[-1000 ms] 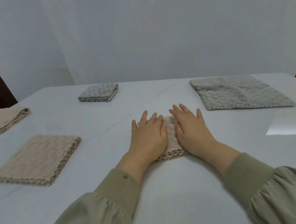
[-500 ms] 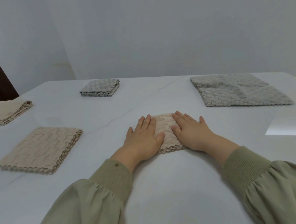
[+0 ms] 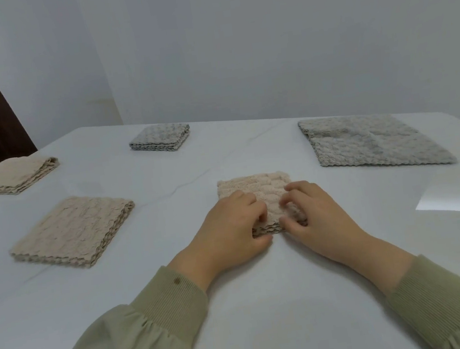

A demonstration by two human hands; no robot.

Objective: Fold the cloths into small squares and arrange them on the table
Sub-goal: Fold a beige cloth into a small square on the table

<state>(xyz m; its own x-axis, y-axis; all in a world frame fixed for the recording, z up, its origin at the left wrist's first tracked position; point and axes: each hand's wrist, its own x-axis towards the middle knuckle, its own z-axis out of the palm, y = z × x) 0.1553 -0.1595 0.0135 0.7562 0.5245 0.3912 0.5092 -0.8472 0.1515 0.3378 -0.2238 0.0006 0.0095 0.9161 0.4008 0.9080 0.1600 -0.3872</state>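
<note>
Both hands are curled on the near edge of the small beige square [image 3: 254,190]: my left hand [image 3: 231,227] has fingers bent onto its left side with the thumb down by the front edge, and my right hand [image 3: 314,213] pinches the near right corner between thumb and fingertips. It sits mid-table [image 3: 254,303], right in front of me. Off to the left there's a bigger beige fold [image 3: 72,231], another beige stack [image 3: 13,179] further back, a small grey square [image 3: 159,138] at the far side, and a big grey cloth [image 3: 370,141] on the right.
</note>
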